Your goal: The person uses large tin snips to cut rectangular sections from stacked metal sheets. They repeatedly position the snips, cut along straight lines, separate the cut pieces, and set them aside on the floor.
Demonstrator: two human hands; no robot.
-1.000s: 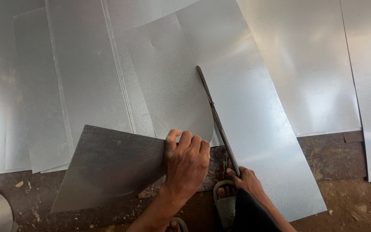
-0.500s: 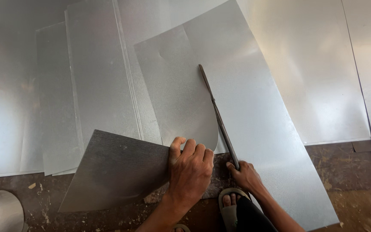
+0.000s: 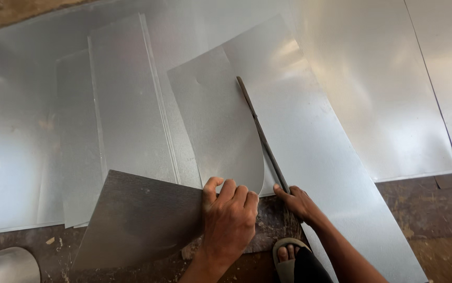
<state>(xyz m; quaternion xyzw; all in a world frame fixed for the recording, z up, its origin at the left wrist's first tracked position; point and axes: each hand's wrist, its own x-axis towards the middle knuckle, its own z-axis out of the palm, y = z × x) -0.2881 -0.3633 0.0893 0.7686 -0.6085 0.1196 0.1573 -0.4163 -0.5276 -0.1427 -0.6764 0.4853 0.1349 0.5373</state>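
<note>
Left hand is clamped on the near edge of the curled metal sheet: fingers hooked over the edge, bending that flap up and back toward the person. The underside of the bent part shows as a dark grey panel just left of the hand, running down toward the floor.

Right hand sits just right of the left hand, closed on the handle end of the long shears. Can't see the handles themselves, the hand covers them. The blades run up and away from the right hand, slanting slightly left, along the cut line between the curled flap and the flat remainder of the sheet. Blades look nearly closed, lying flat against the metal.

The flat part of the sheet extends right of the right hand and down past the forearm.

A foot in a sandal is just below the right hand, between the two forearms, on the dark floor.

Left of the left hand: a stack of narrower metal strips, overlapping. Far lower left: a rolled metal piece on the floor. Right of the right hand, further out: more large flat sheets.
</note>
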